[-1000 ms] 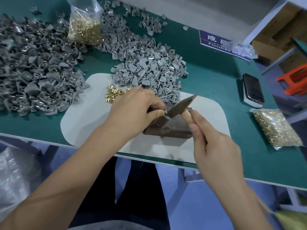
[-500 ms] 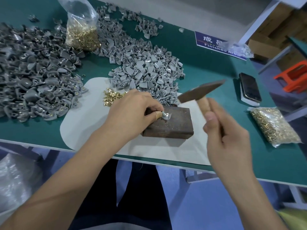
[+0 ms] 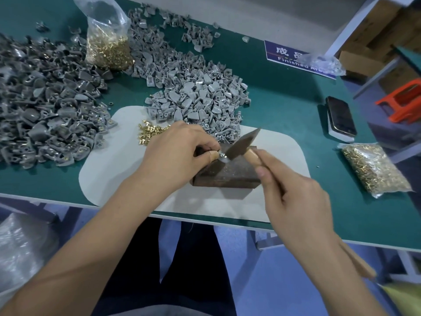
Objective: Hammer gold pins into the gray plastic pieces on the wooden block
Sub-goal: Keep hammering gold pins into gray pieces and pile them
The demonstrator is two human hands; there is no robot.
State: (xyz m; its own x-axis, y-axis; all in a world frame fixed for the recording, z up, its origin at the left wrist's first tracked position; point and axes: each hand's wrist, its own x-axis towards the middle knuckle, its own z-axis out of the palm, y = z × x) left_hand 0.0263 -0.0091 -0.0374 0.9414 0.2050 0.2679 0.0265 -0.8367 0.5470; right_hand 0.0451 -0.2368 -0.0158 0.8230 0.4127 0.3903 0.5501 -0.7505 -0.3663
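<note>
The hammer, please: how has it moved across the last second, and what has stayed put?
The hammer was down on the piece, rose up and to the right half a second ago, and is down again on the gray plastic piece. The right hand keeps its grip on the handle; the left hand still pinches the piece on the wooden block.

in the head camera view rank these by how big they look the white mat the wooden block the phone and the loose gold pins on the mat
1. white mat
2. wooden block
3. phone, though lying farther off
4. loose gold pins
</note>
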